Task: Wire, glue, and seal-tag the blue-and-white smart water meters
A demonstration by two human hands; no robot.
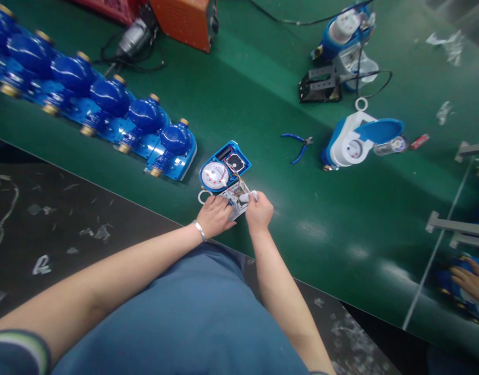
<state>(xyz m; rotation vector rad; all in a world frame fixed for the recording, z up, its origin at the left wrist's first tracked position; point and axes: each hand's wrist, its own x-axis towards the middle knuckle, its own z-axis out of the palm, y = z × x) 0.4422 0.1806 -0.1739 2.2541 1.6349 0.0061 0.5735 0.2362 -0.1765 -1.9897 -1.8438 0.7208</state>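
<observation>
An open blue water meter (223, 169) with a white dial and exposed wires lies on the green belt (262, 104) near its front edge. My left hand (213, 216) rests on the white part of the meter at its near side; a silver bracelet circles the wrist. My right hand (258, 211) pinches a small white piece beside the wires, fingertips covered in white. A white ring lies just left of the meter.
A row of several blue meters (106, 99) lines the belt at left. Blue pliers (299, 146) and a white-and-blue meter with raised lid (354, 143) lie to the right. An orange box (184, 21), a fixture holding another meter (341, 47), another person's hand (474, 281) at far right.
</observation>
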